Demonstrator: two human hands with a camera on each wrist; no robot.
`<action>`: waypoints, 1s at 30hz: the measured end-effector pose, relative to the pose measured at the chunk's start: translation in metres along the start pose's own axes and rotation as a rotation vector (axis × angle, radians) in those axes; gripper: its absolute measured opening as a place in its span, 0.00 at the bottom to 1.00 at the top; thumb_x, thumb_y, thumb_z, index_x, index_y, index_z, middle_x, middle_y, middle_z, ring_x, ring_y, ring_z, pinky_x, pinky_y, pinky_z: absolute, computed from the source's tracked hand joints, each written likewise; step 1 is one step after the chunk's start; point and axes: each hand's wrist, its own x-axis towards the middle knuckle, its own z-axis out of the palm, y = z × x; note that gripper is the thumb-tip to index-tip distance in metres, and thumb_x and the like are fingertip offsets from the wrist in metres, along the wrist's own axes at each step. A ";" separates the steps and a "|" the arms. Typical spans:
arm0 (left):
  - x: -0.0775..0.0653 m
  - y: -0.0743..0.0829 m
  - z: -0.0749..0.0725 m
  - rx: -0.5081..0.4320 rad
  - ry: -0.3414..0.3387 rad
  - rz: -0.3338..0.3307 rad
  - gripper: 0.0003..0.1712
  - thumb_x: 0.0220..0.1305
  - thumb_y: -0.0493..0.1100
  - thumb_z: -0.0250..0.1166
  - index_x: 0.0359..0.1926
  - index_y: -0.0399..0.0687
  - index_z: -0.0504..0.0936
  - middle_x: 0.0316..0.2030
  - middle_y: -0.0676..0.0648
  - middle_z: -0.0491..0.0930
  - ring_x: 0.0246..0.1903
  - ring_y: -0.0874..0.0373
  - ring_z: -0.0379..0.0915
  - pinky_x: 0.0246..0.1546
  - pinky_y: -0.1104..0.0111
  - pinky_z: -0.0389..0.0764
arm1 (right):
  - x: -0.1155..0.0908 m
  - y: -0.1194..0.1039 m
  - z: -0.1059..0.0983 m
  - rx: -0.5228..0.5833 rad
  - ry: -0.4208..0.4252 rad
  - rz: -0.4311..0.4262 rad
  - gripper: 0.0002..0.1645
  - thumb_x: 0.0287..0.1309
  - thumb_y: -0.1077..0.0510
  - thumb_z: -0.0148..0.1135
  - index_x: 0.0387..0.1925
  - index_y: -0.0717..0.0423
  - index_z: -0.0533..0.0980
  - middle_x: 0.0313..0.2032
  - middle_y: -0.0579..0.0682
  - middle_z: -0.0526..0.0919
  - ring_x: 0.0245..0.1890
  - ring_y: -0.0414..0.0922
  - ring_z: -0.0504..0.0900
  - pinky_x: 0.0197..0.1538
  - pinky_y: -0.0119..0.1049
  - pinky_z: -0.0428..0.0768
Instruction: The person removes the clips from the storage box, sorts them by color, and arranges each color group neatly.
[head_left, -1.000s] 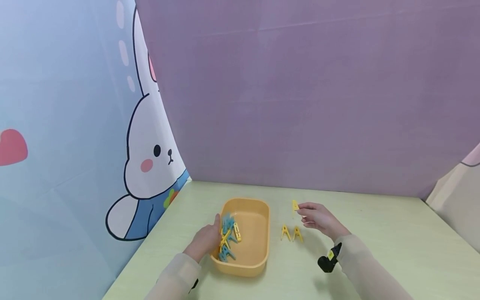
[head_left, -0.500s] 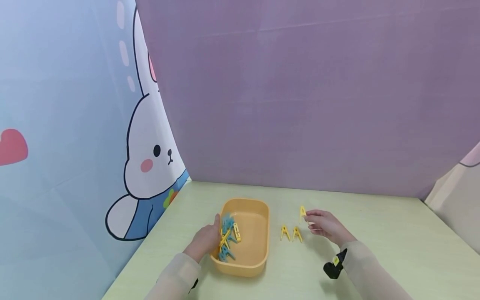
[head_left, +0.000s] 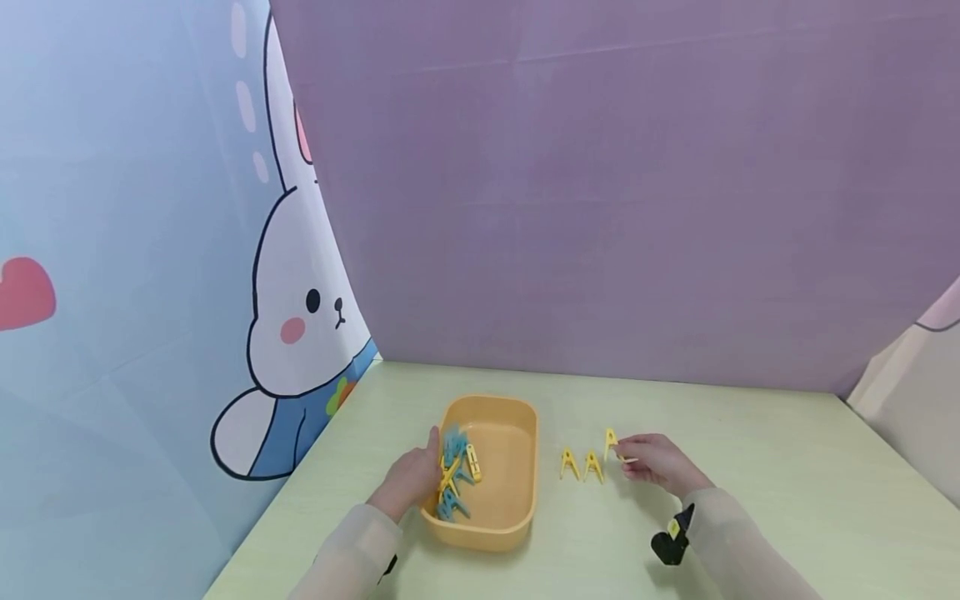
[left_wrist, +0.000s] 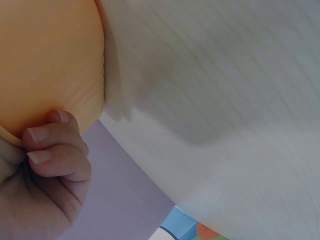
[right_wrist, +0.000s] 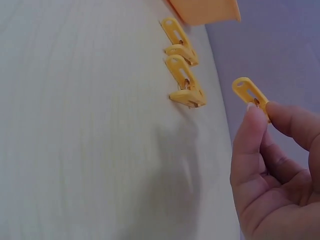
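Observation:
My left hand (head_left: 408, 482) grips the left side of an orange plastic basin (head_left: 510, 492), thumb over the rim and, in the left wrist view, curled fingers (left_wrist: 62, 162) against its outer wall. Blue and yellow clothespins (head_left: 454, 479) lie heaped inside along the basin's left side. Between thumb and fingertips my right hand (head_left: 660, 465) pinches a yellow clothespin (right_wrist: 245, 89) by its lower part. Two more yellow clothespins, one on the left (head_left: 569, 463) and one on the right (head_left: 593, 467), stand side by side on the table, just left of the held one.
The pale wood-grain table (head_left: 787, 483) backs onto a purple cloth wall (head_left: 600, 208). At the left rises a blue curtain (head_left: 150, 208) with a rabbit print. A black wrist camera (head_left: 671, 537) hangs under the right sleeve (head_left: 731, 533).
My right hand has moved slightly right and toward me, lowering the yellow clothespin level with the two standing ones and to their right. The left hand and basin have stayed in place.

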 end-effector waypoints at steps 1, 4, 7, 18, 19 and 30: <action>0.000 0.000 0.000 -0.003 -0.002 -0.003 0.36 0.64 0.35 0.53 0.68 0.31 0.47 0.18 0.48 0.68 0.17 0.57 0.64 0.25 0.65 0.70 | 0.000 0.002 0.000 0.000 0.010 0.004 0.26 0.59 0.61 0.57 0.51 0.79 0.64 0.35 0.59 0.77 0.27 0.43 0.76 0.33 0.34 0.78; 0.001 0.000 0.000 -0.005 -0.008 -0.009 0.37 0.64 0.35 0.53 0.68 0.31 0.47 0.18 0.48 0.68 0.17 0.57 0.64 0.25 0.65 0.70 | 0.001 0.006 0.000 -0.011 0.033 0.018 0.25 0.59 0.61 0.58 0.51 0.78 0.66 0.35 0.58 0.77 0.27 0.43 0.76 0.32 0.34 0.78; 0.001 0.000 0.001 -0.010 -0.015 -0.018 0.37 0.64 0.36 0.53 0.69 0.32 0.46 0.18 0.48 0.68 0.17 0.57 0.65 0.25 0.65 0.70 | 0.002 0.009 0.000 -0.016 0.055 0.039 0.24 0.59 0.62 0.58 0.51 0.77 0.66 0.36 0.58 0.77 0.27 0.43 0.76 0.33 0.35 0.78; 0.001 0.000 0.001 -0.009 -0.021 -0.028 0.37 0.65 0.36 0.53 0.69 0.32 0.46 0.18 0.48 0.68 0.18 0.57 0.65 0.25 0.65 0.70 | 0.003 0.016 0.000 -0.040 0.077 0.083 0.25 0.56 0.63 0.60 0.50 0.77 0.66 0.33 0.58 0.77 0.25 0.43 0.77 0.32 0.35 0.79; 0.001 0.000 0.001 -0.009 -0.021 -0.029 0.37 0.65 0.36 0.53 0.69 0.32 0.46 0.18 0.48 0.68 0.18 0.57 0.64 0.25 0.66 0.70 | 0.003 0.016 0.000 -0.049 0.083 0.092 0.24 0.55 0.63 0.60 0.49 0.77 0.67 0.32 0.57 0.77 0.25 0.43 0.77 0.32 0.35 0.79; 0.001 0.000 0.002 -0.028 -0.026 -0.043 0.37 0.65 0.36 0.52 0.69 0.34 0.45 0.18 0.48 0.68 0.16 0.57 0.63 0.23 0.66 0.68 | 0.006 0.020 -0.001 -0.117 0.098 0.151 0.20 0.54 0.63 0.60 0.46 0.74 0.69 0.27 0.55 0.77 0.22 0.43 0.76 0.30 0.35 0.78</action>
